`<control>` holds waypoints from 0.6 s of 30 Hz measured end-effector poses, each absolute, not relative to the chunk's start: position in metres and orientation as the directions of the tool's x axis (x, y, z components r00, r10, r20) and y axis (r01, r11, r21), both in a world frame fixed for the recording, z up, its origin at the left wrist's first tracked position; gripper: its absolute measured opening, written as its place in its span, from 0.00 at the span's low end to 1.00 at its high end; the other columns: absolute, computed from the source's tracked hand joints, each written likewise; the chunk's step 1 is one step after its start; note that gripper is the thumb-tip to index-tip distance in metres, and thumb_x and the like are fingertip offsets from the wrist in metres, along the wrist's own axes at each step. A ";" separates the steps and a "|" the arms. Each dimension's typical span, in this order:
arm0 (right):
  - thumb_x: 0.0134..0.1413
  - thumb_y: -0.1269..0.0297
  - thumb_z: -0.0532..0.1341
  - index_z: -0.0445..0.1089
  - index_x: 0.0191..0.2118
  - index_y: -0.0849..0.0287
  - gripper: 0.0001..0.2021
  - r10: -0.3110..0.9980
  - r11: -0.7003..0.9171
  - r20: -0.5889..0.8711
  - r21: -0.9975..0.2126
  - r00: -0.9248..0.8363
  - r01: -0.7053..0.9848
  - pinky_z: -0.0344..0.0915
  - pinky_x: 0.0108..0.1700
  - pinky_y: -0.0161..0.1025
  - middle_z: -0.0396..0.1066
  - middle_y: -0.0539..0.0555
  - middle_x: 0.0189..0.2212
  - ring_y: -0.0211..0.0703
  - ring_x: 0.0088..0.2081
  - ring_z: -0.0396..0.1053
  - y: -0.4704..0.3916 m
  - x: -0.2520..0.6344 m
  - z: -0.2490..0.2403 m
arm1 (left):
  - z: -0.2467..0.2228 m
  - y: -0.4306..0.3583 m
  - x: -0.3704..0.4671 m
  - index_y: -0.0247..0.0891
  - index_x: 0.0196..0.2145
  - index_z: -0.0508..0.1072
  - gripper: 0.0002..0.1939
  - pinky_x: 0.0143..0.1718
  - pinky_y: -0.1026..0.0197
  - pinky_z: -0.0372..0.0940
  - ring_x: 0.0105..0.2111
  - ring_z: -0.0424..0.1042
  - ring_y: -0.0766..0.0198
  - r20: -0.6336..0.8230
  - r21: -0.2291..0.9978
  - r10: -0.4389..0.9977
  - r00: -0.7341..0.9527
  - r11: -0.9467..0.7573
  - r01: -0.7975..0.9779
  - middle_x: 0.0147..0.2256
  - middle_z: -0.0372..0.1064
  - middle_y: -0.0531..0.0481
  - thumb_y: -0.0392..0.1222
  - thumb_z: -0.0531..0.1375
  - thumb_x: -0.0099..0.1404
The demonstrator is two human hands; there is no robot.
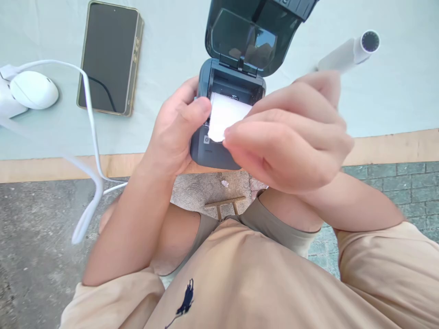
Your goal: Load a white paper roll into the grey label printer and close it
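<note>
A dark portable label printer (214, 157) rests near the table's front edge, its see-through lid (229, 36) swung up and back. My left hand (178, 123) wraps around the printer's left side, thumb over the rim of the bay. White paper (226, 116) comes out of the bay and lies over the front lip; its end looks torn. Between thumb and fingers, my right hand (291, 132) pinches the paper's front edge from the right. That hand hides the printer's right side and part of the paper. Whether a full roll sits inside, I cannot tell.
A dark-screened phone (108, 59) lies on a box at the left. Beyond it are a white rounded device (34, 90) and a white cable (91, 105) hanging over the table edge. A white cylinder (343, 55) lies at the back right. A paper scrap (224, 183) is on the ground.
</note>
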State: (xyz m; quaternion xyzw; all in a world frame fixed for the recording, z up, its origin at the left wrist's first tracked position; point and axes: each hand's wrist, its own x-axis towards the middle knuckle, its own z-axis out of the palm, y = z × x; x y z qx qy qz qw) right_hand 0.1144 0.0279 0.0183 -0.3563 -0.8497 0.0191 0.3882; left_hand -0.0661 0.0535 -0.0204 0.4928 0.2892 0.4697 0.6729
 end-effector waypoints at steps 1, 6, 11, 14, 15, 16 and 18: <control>0.54 0.71 0.60 0.65 0.34 0.52 0.05 0.533 0.791 0.713 -0.230 -0.456 0.567 0.42 0.34 0.40 0.68 0.36 0.25 0.32 0.30 0.64 0.027 0.112 0.017 | -0.023 0.055 -0.067 0.35 0.44 0.69 0.24 0.29 0.67 0.64 0.33 0.69 0.69 0.115 0.937 0.911 0.397 0.033 -0.347 0.32 0.63 0.51 0.54 0.64 0.55; 0.55 0.63 0.62 0.66 0.37 0.57 0.07 0.524 0.790 0.707 -0.195 -0.474 0.582 0.62 0.42 0.39 0.73 0.43 0.36 0.38 0.41 0.69 0.026 0.111 0.023 | -0.033 0.057 -0.071 0.33 0.52 0.64 0.28 0.35 0.64 0.67 0.36 0.70 0.70 0.208 0.958 0.885 0.416 -0.099 -0.269 0.35 0.62 0.51 0.48 0.64 0.57; 0.59 0.57 0.59 0.65 0.44 0.57 0.11 0.672 0.673 0.576 -0.211 -0.466 0.709 0.61 0.48 0.41 0.69 0.51 0.42 0.40 0.45 0.67 0.029 0.125 0.026 | -0.027 0.052 -0.070 0.33 0.55 0.61 0.34 0.38 0.60 0.70 0.40 0.74 0.62 0.166 0.971 0.892 0.420 -0.074 -0.228 0.39 0.64 0.49 0.52 0.64 0.56; 0.59 0.50 0.57 0.64 0.45 0.55 0.16 0.743 0.608 0.501 -0.226 -0.444 0.761 0.60 0.48 0.43 0.67 0.52 0.43 0.44 0.46 0.65 0.027 0.125 0.022 | -0.028 0.053 -0.070 0.33 0.56 0.59 0.38 0.42 0.56 0.71 0.47 0.74 0.56 0.163 0.971 0.889 0.427 -0.067 -0.231 0.44 0.66 0.46 0.52 0.66 0.53; 0.59 0.48 0.57 0.63 0.46 0.55 0.17 0.749 0.605 0.491 -0.232 -0.445 0.762 0.59 0.48 0.44 0.66 0.53 0.43 0.44 0.46 0.65 0.026 0.124 0.021 | -0.029 0.054 -0.071 0.34 0.57 0.59 0.39 0.43 0.56 0.72 0.49 0.73 0.54 0.175 0.965 0.884 0.433 -0.068 -0.252 0.45 0.67 0.45 0.53 0.66 0.53; 0.58 0.47 0.57 0.63 0.46 0.55 0.18 0.746 0.610 0.493 -0.236 -0.447 0.756 0.59 0.48 0.45 0.66 0.53 0.43 0.45 0.45 0.65 0.025 0.124 0.020 | -0.030 0.055 -0.071 0.35 0.57 0.60 0.39 0.42 0.56 0.72 0.50 0.73 0.53 0.190 0.959 0.878 0.439 -0.069 -0.276 0.46 0.67 0.43 0.53 0.66 0.52; 0.56 0.46 0.59 0.64 0.45 0.56 0.19 0.723 0.636 0.522 -0.247 -0.453 0.731 0.60 0.47 0.46 0.66 0.54 0.42 0.45 0.45 0.65 0.025 0.123 0.019 | -0.032 0.056 -0.071 0.35 0.57 0.61 0.36 0.40 0.58 0.72 0.50 0.73 0.52 0.214 0.946 0.873 0.438 -0.074 -0.315 0.47 0.68 0.42 0.52 0.65 0.54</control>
